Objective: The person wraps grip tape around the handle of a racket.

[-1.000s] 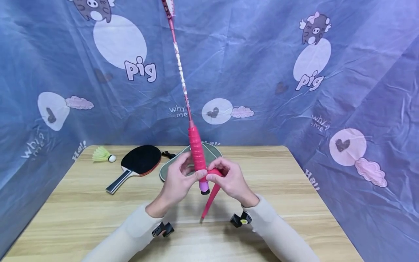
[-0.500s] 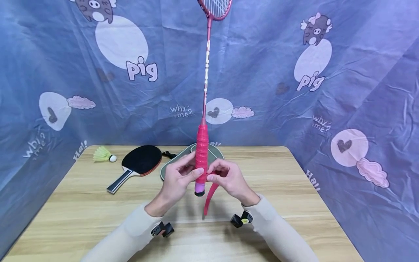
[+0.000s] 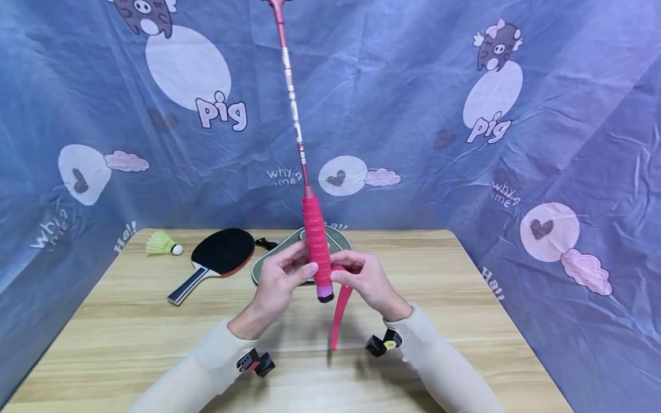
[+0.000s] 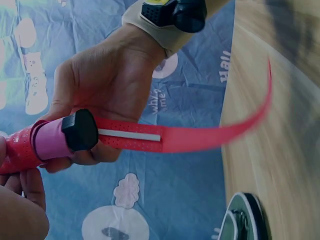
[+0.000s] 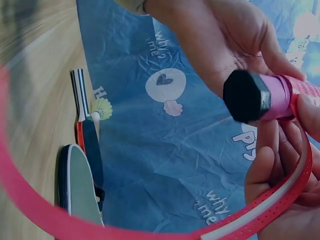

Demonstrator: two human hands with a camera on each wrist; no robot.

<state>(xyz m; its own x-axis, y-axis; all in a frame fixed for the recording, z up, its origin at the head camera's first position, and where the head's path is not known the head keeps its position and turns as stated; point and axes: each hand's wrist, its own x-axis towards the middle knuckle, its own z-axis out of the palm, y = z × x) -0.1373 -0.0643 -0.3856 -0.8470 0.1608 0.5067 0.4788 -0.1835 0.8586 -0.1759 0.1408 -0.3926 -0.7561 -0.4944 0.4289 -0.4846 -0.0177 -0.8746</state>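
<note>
My left hand [image 3: 281, 281] holds the lower handle of a pink badminton racket [image 3: 316, 238], its shaft pointing up and leaning left. Overgrip tape [image 3: 341, 315] in red-pink is wound over most of the handle; a purple band and black butt cap [image 5: 245, 95] show below the wrap. Close beside the handle, my right hand [image 3: 365, 281] pinches the tape between thumb and fingers. The tape's loose tail hangs below that hand toward the table. A white strip runs along the perforated tape [image 4: 145, 140] in the left wrist view. The racket head is mostly out of frame.
On the wooden table [image 3: 439, 275], a black table tennis paddle [image 3: 222, 252] lies left, with a yellow shuttlecock [image 3: 162, 243] beyond it. Behind my hands lies a green, pale-rimmed oval case [image 3: 338, 240] with a black strap [image 3: 265, 244]. Patterned blue cloth [image 3: 413, 143] surrounds the table.
The racket swung nearly upright, then leaned left again, its butt end shifting right. My right hand stays at the handle with the tape; the tape's tail has swung slightly right.
</note>
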